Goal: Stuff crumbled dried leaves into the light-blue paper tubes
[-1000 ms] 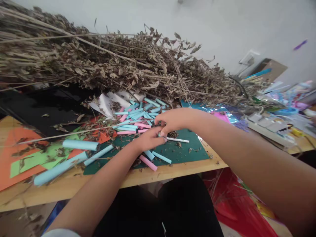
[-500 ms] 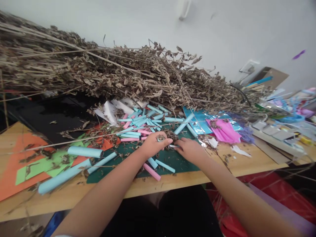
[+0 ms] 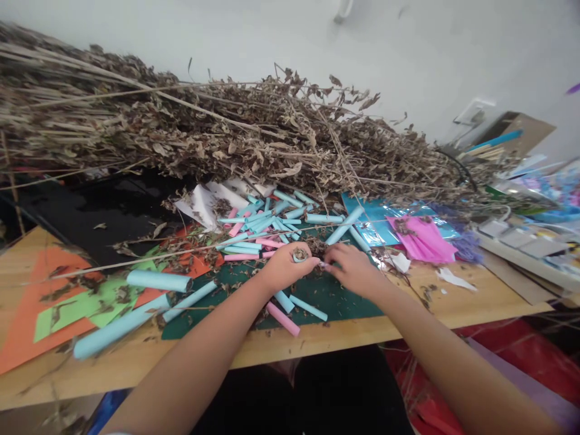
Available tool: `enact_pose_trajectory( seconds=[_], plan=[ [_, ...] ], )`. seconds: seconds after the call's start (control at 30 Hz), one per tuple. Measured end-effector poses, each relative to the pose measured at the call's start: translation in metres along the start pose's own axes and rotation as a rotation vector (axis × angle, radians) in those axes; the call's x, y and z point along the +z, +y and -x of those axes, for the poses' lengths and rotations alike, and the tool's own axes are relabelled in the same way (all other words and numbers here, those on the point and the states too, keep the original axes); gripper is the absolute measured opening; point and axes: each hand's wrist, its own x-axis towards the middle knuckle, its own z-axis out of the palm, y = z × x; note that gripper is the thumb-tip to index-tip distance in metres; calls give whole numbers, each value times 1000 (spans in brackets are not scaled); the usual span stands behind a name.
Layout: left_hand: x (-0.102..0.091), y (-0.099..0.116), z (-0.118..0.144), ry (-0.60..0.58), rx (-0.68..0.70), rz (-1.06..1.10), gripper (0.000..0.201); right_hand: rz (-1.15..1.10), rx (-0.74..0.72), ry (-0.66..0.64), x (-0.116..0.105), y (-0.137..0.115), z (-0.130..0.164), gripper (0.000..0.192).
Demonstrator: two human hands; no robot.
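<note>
Left hand (image 3: 284, 267) pinching a small blue paper tube (image 3: 298, 255), right hand (image 3: 351, 270) at 3 o'clock gripping a thin white stick (image 3: 322, 264), green mat (image 3: 335, 296) beneath on worktop (image 3: 457, 299).

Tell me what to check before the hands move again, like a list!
1. Left hand grips the small blue paper tube with crumbled leaf bits showing at its open top: ok.
2. Right hand is close beside the tube: ok.
3. What the right fingertips pinch: cannot tell, too small.
4. Green cutting mat lies under both hands: ok, though littered with leaf crumbs.
5. Pile of rolled tubes within reach behind the hands: ok.
6. Dried branches stay apart from the hands: ok.
</note>
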Motion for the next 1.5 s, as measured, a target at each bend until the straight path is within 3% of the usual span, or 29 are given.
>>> enact_pose_trajectory(
  seconds=[0.17,0.3,0.37,0.43,0.5,0.6,0.73,0.8,1.03,1.23,1.5],
  plan=[
    [0,0,0,-3,19,4,19,-724,135,96,-23,16,-5,10],
    [1,-3,-1,-3,22,25,19,-1263,149,169,-20,7,-7,19],
    [0,-4,-1,-19,28,17,19,-1407,194,213,-18,-1,-8,22],
    [0,-4,-2,-51,26,3,18,-1466,237,261,-21,-11,-10,19],
    [-2,-2,-2,-93,10,-2,18,-1516,202,282,-35,-23,-12,36],
    [-5,1,-2,-133,-35,13,18,-1593,-6,245,-72,-50,-15,56],
    [-9,3,-2,-144,-66,38,18,-1566,-156,227,-112,-88,-24,57],
    [-9,3,-1,-137,-84,55,18,-1556,-202,202,-110,-99,-33,56],
    [-7,-3,-2,-131,-22,109,14,-1668,-180,57,-58,-96,-58,49],
    [-7,-5,-4,-108,1,81,11,-1603,-239,33,-55,-101,-55,47],
    [-7,-7,-5,-101,42,49,11,-1581,-286,128,-65,-102,-45,41]
  ],
)
